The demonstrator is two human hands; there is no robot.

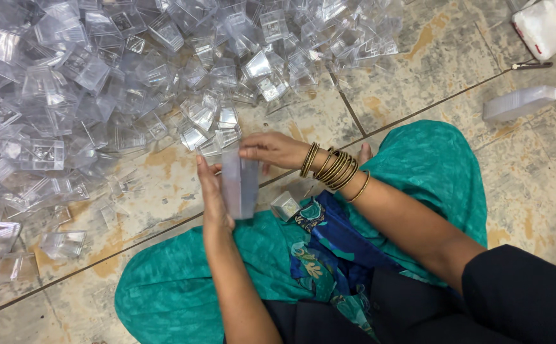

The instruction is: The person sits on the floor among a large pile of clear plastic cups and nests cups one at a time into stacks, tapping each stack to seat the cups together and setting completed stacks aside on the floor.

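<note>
I sit on the floor with a stack of clear plastic pieces [240,185] upright between my hands. My left hand [209,194] grips the stack's left side from below. My right hand [271,148], with several gold bangles [334,168] on the wrist, rests its fingers on the top of the stack. A single clear plastic piece [285,206] lies on my teal-clothed lap [431,172] just right of the stack. A large heap of clear plastic pieces [131,83] covers the floor in front of me.
A finished stack of clear pieces [519,103] lies on the tiled floor [418,76] at the right. A white plastic bag [548,25] sits at the top right corner. Loose pieces [61,242] are scattered at the left.
</note>
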